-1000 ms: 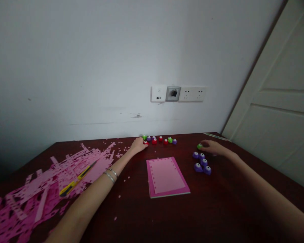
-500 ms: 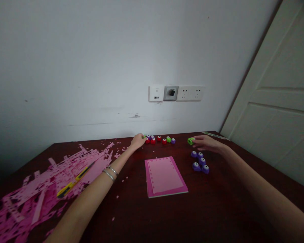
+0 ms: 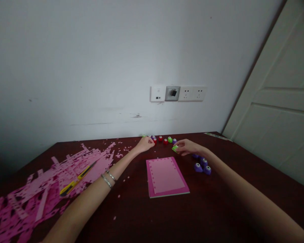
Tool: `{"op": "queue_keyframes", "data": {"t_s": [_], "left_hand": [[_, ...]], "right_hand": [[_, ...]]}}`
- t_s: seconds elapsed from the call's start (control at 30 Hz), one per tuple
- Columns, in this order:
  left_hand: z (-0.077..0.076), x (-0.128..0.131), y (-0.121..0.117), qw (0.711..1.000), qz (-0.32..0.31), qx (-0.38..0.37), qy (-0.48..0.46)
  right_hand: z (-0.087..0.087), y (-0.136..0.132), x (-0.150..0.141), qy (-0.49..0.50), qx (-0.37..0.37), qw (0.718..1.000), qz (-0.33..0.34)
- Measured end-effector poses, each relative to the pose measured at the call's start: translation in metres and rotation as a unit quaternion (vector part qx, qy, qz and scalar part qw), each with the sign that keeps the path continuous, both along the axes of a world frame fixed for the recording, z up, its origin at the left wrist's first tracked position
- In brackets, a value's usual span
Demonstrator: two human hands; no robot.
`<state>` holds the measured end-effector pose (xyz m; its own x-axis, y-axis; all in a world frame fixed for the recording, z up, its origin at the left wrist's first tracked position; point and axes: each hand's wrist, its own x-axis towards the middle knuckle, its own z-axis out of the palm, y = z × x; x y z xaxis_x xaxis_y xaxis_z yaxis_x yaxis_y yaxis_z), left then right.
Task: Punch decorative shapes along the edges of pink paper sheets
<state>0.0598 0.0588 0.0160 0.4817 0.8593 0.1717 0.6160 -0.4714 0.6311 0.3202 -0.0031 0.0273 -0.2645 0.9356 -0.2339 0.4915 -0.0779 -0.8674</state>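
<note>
Wearing two silver bangles, my left hand (image 3: 145, 144) reaches to the back of the table. Its fingers are closed, the tips against or just beside a red craft punch (image 3: 155, 140); what they hold, if anything, is hidden. My right hand (image 3: 188, 147) pinches a light green craft punch (image 3: 175, 147), tilted, just behind the paper stack. More small punches stand in a loose row between and behind the hands: a red punch (image 3: 160, 138), a green punch (image 3: 170, 139) and a purple punch (image 3: 174, 141). Several purple punches (image 3: 198, 167) sit below my right wrist, partly covered by it.
Pink sheets (image 3: 166, 175) lie stacked mid-table, the top one punched along two edges. At left is a heap of pink paper strips (image 3: 43, 199) with a yellow utility knife (image 3: 77, 179) on it. A patterned strip (image 3: 218, 136) lies back right. Wall sockets (image 3: 192, 93) are behind.
My right hand has moved left with the green punch, towards the row. My left hand has shifted right, off a green punch at the row's left end, to the red ones.
</note>
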Motion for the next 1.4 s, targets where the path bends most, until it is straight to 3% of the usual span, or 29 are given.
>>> {"op": "queue_keyframes", "data": {"t_s": [0.13,0.27,0.47,0.63,0.73,0.83,0.97,1.03,1.13,1.3,1.4], "left_hand": [[-0.007,0.01,0.0,0.997,-0.059,-0.006,0.05],[-0.019,0.025,0.013,0.99,-0.089,0.05,0.098],[-0.025,0.042,0.032,0.988,-0.065,0.089,0.109],[-0.018,0.062,0.012,0.984,-0.099,0.111,0.097],[-0.015,0.091,-0.007,0.974,-0.167,0.13,0.077],[-0.016,0.127,-0.018,0.963,-0.223,0.133,0.073],[-0.026,0.165,-0.023,0.96,-0.229,0.143,0.07],[-0.033,0.174,-0.024,0.961,-0.228,0.138,0.075],[-0.04,0.179,-0.023,0.962,-0.24,0.117,0.056],[-0.037,0.159,-0.014,0.973,-0.214,-0.068,-0.044],[-0.034,0.14,-0.012,0.963,-0.238,-0.117,-0.042]], "right_hand": [[-0.028,0.022,-0.021,-0.152,0.112,0.978,-0.083],[-0.043,0.041,-0.037,-0.23,0.221,0.942,-0.107],[-0.038,0.057,-0.052,-0.269,0.287,0.909,-0.136],[-0.021,0.042,-0.023,-0.269,0.343,0.896,-0.08],[-0.005,0.019,0.015,-0.313,0.304,0.898,-0.056],[0.007,-0.006,0.051,-0.347,0.192,0.916,-0.055],[0.007,-0.035,0.072,-0.314,0.041,0.944,-0.091],[0.003,-0.043,0.073,-0.29,0.002,0.952,-0.1],[-0.001,-0.046,0.069,-0.281,0.013,0.954,-0.107],[-0.007,-0.037,0.064,-0.293,-0.003,0.945,-0.146],[-0.014,-0.03,0.066,-0.292,0.001,0.944,-0.154]]}}
